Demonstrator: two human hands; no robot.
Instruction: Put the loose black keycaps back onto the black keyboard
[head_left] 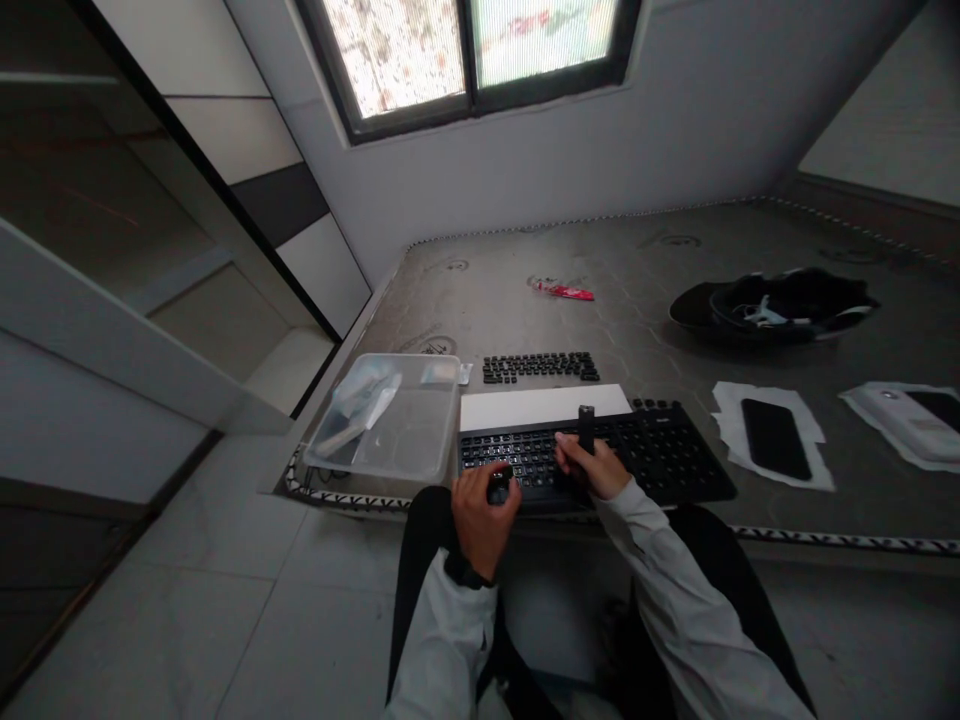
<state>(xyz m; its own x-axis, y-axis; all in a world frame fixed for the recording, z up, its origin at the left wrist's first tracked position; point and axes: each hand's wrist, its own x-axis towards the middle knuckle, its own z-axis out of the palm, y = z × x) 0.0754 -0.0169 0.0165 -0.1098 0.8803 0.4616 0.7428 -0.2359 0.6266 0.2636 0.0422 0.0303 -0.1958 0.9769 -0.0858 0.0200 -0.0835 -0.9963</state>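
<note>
A black keyboard (679, 455) lies along the near edge of the bed-like surface. Its left part shows bare switches without caps, while caps sit on its right part. My right hand (600, 468) is closed around an upright black-handled tool (586, 428) over the middle of the keyboard; the tool's lower end is hidden. At the keyboard's front left, my left hand (484, 515) curls its thumb and fingers around a small black piece (500, 482), which looks like a keycap. Loose black keycaps (538, 367) stand in rows behind a white strip (544, 404).
A clear plastic box (442, 440) with packets inside stands at the left. On the right are a black phone (776, 440) on white paper, a white device (911, 422) and a black cap (772, 305). A red packet (566, 291) lies farther back.
</note>
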